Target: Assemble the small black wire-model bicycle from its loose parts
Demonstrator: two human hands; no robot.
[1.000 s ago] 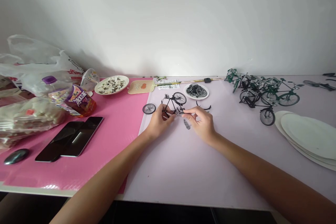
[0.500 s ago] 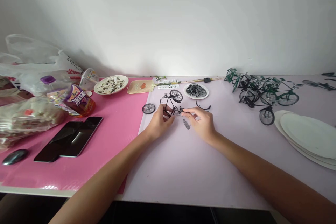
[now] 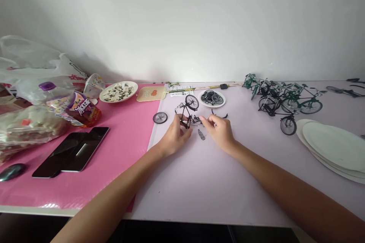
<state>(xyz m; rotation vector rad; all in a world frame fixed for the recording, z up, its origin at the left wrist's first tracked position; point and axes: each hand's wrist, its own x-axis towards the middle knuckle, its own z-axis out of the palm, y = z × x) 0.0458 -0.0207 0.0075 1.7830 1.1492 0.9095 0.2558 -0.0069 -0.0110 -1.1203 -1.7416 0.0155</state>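
Note:
My left hand [image 3: 173,134] grips a small black model bicycle frame [image 3: 184,115] that has one wheel [image 3: 192,102] on its upper side. My right hand [image 3: 218,131] is just right of the frame, fingers pinched at some small dark parts [image 3: 197,119]; what exactly it holds is too small to make out. A loose wheel [image 3: 160,117] lies left of my left hand. Between the hands lies a small grey piece [image 3: 201,134]. Two curved black strips [image 3: 219,114] rest behind my right hand.
A plate of black parts [image 3: 212,98] is behind the hands. Assembled model bicycles [image 3: 285,95] and stacked white plates [image 3: 333,144] stand right. Left are two phones [image 3: 85,150], a bottle [image 3: 74,106], plastic bags [image 3: 31,68], a plate of pieces [image 3: 119,92] and a yellow tray [image 3: 151,93].
My right hand's fingertips have drawn slightly away from the frame to the right. The frame has turned a little in my left hand. The whole view has shifted slightly.

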